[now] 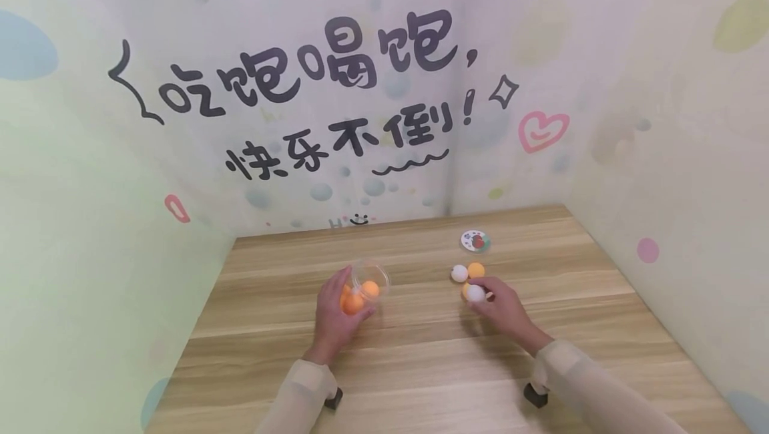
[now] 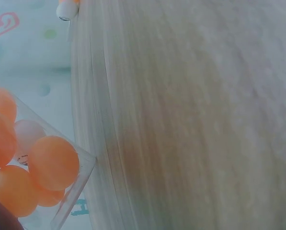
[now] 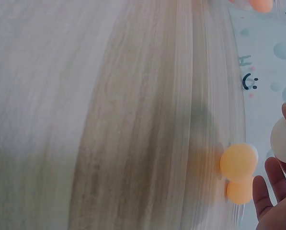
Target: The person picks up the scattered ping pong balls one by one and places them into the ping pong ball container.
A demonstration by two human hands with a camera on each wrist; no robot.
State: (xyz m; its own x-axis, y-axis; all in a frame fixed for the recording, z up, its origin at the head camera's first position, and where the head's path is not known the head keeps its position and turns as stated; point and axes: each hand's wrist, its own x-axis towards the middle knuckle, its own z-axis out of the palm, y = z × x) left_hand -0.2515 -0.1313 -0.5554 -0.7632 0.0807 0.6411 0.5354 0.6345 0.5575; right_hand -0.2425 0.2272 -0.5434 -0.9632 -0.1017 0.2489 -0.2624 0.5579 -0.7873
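Observation:
My left hand (image 1: 336,314) grips a clear plastic container (image 1: 369,282) tilted on the wooden table (image 1: 420,354), with several orange balls (image 1: 360,295) inside. The left wrist view shows the container (image 2: 83,165) holding orange balls (image 2: 54,162) and one white ball (image 2: 28,134). My right hand (image 1: 501,307) pinches a white ball (image 1: 476,293) in its fingertips, just above the table. Beside it lie a white ball (image 1: 459,273) and an orange ball (image 1: 476,270); a third orange ball (image 1: 465,289) sits partly hidden behind the held one. The right wrist view shows the held white ball (image 3: 284,140) and two orange balls (image 3: 238,160).
A small round white lid with a red picture (image 1: 475,241) lies near the back of the table. Patterned walls enclose the table at the back, left and right. Bare wood runs between my hands and toward the front edge.

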